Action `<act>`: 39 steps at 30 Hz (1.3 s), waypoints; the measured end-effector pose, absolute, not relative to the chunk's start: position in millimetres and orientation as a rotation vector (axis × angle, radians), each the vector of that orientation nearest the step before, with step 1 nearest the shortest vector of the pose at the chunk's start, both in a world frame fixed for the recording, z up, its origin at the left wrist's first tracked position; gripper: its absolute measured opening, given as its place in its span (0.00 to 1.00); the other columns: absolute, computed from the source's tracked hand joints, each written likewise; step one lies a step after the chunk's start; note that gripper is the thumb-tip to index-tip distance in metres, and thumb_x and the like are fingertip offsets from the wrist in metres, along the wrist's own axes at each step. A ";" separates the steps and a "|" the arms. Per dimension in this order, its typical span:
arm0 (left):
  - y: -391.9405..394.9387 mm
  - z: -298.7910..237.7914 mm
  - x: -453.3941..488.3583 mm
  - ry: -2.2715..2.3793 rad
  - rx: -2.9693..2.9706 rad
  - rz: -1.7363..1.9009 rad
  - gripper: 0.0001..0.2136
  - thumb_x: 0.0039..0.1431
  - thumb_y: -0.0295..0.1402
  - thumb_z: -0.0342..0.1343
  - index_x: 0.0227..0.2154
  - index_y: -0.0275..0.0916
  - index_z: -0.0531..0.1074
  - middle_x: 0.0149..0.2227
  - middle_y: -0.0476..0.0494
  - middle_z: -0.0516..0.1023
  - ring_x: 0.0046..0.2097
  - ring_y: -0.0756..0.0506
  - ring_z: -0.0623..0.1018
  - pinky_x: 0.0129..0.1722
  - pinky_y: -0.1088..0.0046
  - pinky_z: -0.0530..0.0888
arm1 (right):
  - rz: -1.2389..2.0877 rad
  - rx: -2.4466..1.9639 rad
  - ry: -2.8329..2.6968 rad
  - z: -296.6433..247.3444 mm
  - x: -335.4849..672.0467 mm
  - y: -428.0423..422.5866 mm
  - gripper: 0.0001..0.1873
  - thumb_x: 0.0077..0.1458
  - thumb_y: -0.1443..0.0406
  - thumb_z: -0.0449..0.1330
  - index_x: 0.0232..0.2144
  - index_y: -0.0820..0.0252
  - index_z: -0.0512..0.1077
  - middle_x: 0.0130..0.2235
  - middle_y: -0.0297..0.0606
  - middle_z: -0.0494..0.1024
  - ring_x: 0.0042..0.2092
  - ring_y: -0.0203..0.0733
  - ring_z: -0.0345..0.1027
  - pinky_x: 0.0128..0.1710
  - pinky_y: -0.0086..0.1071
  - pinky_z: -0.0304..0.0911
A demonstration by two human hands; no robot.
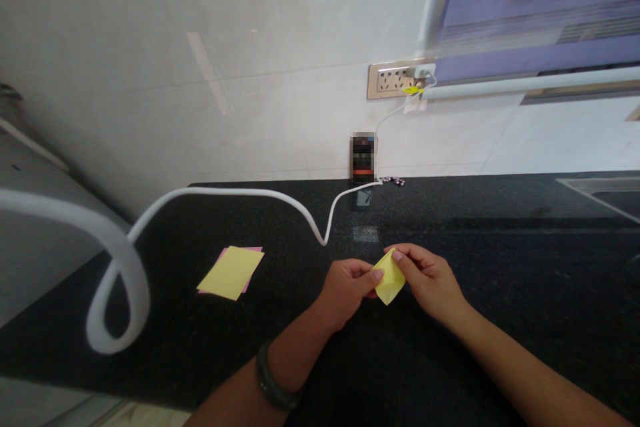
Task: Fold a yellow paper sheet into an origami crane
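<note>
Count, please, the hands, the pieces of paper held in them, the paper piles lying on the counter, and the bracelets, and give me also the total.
Hands: 2 (left hand, right hand)
Folded yellow paper, held by both: 1
Paper pile, yellow on top of pink: 1
Bracelet: 1
Total: 5

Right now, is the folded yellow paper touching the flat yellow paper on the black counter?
Apart. The head view shows black counter between the flat yellow paper and the left hand, which holds the folded yellow paper.
</note>
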State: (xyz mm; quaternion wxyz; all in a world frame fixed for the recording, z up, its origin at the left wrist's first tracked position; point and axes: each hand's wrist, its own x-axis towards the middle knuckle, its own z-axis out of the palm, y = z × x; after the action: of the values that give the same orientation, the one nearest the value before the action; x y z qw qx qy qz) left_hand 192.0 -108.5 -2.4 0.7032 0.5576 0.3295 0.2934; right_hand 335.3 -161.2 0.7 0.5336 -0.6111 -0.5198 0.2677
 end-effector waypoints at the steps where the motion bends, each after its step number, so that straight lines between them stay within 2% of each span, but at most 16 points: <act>1: -108.5 -2.4 192.3 0.738 1.244 0.652 0.12 0.42 0.39 0.57 0.24 0.32 0.72 0.23 0.44 0.74 0.24 0.51 0.70 0.25 0.76 0.67 | 0.634 -1.460 -1.243 0.5 335.3 -161.4 0.12 0.50 0.59 0.51 0.32 0.60 0.69 0.27 0.36 0.71 0.26 0.37 0.62 0.24 0.28 0.59; 12: -107.0 -4.9 191.5 0.781 1.331 0.676 0.11 0.43 0.38 0.56 0.22 0.33 0.71 0.20 0.46 0.72 0.22 0.51 0.69 0.22 0.76 0.65 | 0.675 -1.462 -1.248 3.2 334.1 -162.6 0.12 0.51 0.60 0.50 0.33 0.60 0.69 0.25 0.35 0.70 0.25 0.36 0.61 0.23 0.28 0.58; 17: -105.9 -3.5 190.9 0.793 1.388 0.674 0.10 0.43 0.38 0.56 0.20 0.34 0.71 0.19 0.47 0.71 0.20 0.52 0.68 0.20 0.78 0.63 | 0.724 -1.411 -1.253 -0.5 334.6 -160.2 0.12 0.48 0.58 0.53 0.32 0.60 0.68 0.26 0.35 0.70 0.26 0.36 0.63 0.23 0.29 0.60; 24: -100.4 0.0 187.6 0.817 1.377 0.688 0.08 0.42 0.35 0.56 0.21 0.33 0.70 0.20 0.46 0.71 0.21 0.52 0.68 0.21 0.78 0.64 | 0.562 -1.486 -1.482 0.0 343.5 -156.5 0.10 0.49 0.60 0.53 0.24 0.60 0.68 0.25 0.35 0.69 0.28 0.37 0.63 0.27 0.30 0.60; 34: -92.1 -8.8 183.2 0.803 1.607 0.638 0.07 0.43 0.32 0.54 0.25 0.34 0.72 0.22 0.45 0.72 0.24 0.50 0.69 0.22 0.77 0.63 | 0.421 -1.420 -1.900 8.4 341.4 -160.1 0.09 0.51 0.63 0.52 0.30 0.59 0.71 0.29 0.37 0.69 0.31 0.36 0.63 0.30 0.30 0.59; 39: -93.0 -7.2 183.3 0.828 1.703 0.607 0.08 0.43 0.32 0.53 0.25 0.33 0.72 0.21 0.46 0.71 0.22 0.52 0.68 0.21 0.78 0.63 | 0.379 -1.474 -1.943 9.1 339.9 -161.2 0.10 0.50 0.64 0.52 0.26 0.58 0.73 0.26 0.35 0.65 0.30 0.36 0.62 0.28 0.29 0.57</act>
State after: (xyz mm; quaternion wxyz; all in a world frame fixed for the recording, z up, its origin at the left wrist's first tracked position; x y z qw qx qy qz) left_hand 183.3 -93.0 -7.2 0.5451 0.7180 0.3490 0.2560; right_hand 339.9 -161.2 9.1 0.3305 -0.5635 -0.7431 0.1450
